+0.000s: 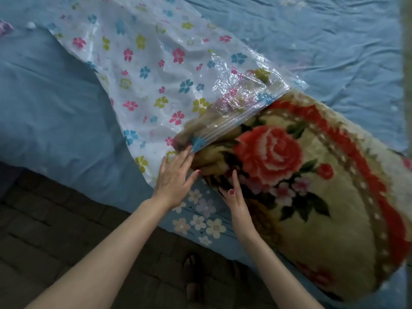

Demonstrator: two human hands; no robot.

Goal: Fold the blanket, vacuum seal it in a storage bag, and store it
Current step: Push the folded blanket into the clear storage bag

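The folded blanket (pixel 312 186), cream with a big red rose and a red scalloped border, is seen lying along the near edge of the bed (pixel 55 97), toward its right side, with one end pushed into the mouth of the storage bag (pixel 156 70) and the greater part left outside. The bag, clear plastic printed with pink, blue and green flowers, is spread flat and mostly slack across the blue sheet, stretching away toward the far left corner; its zip strip is draped across the blanket's top. The left hand (pixel 176 177) is laid at the bag's near corner, right where the opening meets the blanket, with the fingers (pixel 189 153) extended almost straight and only slightly spread, the tips touching the plastic edge; nothing is gripped or pinched there. The right hand (pixel 237 200) is held just beside it, fingers straight and close together, pressed against the blanket's near side with the tips sunk into the dark pile; nothing is gripped here either. A flower-printed patch of the sheet (pixel 200 217) is visible between the two wrists, at the bed's near edge. Below the edge, a dark brick floor (pixel 66 230) is shown, with a bare foot (pixel 191 279) dimly made out on it.
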